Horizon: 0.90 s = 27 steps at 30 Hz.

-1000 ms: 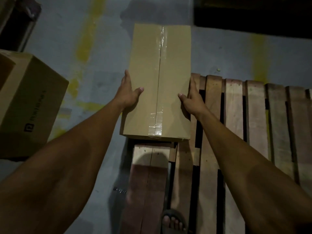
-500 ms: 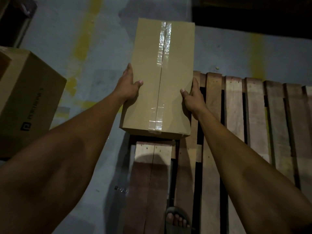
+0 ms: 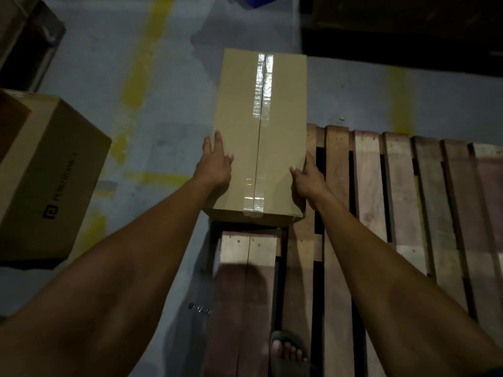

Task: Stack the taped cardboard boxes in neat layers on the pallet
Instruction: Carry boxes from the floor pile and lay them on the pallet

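Gripping the taped box (image 3: 260,137) by its long sides, left hand (image 3: 216,165) and right hand (image 3: 309,178) are holding it over the pallet (image 3: 394,191) corner; next, probably lowering it square to the edges.

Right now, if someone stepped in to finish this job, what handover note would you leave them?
Left hand: grips the left side of the taped box, thumb on top.
Right hand: grips its right side, thumb on top.
Box: held between both hands above the far left corner of the pallet; whether it has touched down cannot be told.
Second box: on the floor at left, not yet moved.
Done: nothing shows stacked on the pallet's visible slats.
Left: set this box square in the corner, fetch the other, build layers.
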{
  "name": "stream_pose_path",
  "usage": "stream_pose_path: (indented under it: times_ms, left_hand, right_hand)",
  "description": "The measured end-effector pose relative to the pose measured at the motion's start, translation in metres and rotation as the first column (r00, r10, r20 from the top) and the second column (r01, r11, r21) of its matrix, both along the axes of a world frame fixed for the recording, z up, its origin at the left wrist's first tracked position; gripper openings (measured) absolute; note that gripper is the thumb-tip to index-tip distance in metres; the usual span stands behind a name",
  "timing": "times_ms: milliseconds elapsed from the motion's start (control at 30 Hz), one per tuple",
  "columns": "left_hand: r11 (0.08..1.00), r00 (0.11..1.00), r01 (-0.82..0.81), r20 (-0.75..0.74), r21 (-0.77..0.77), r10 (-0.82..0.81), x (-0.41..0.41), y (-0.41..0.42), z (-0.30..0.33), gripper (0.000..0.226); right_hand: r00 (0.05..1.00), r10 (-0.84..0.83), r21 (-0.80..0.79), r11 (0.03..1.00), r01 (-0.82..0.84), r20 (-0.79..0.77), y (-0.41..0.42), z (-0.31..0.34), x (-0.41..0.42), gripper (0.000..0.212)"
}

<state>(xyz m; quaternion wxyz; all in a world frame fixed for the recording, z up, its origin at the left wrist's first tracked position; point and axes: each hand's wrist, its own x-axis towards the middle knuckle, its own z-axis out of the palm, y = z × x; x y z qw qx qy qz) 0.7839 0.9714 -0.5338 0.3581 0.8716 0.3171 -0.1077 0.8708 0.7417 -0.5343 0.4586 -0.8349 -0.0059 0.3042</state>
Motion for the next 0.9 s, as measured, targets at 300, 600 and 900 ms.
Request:
stream_pose_path:
  times_ms: [300,600,900]
  left_hand:
    - [0.995,1.000,-0.007,0.010,-0.097,0.008,-0.077,-0.002,0.062,0.046]
    - [0.992,0.996,-0.066,0.054,-0.109,0.072,-0.186,0.001,0.228,0.059]
    - [0.976,0.964,-0.208,0.156,-0.065,0.216,-0.392,0.018,0.415,0.059]
  right_hand:
    - [0.997,0.039,-0.098,0.995,-0.032,0.064,-0.023,0.066,-0.075,0.051]
    - [0.970,0.084,-0.036,0.996,-0.078,0.227,0.002,0.228,-0.173,0.048]
    - [0.901,0.276,0.033,0.952,-0.304,0.336,0.062,0.404,-0.350,0.039]
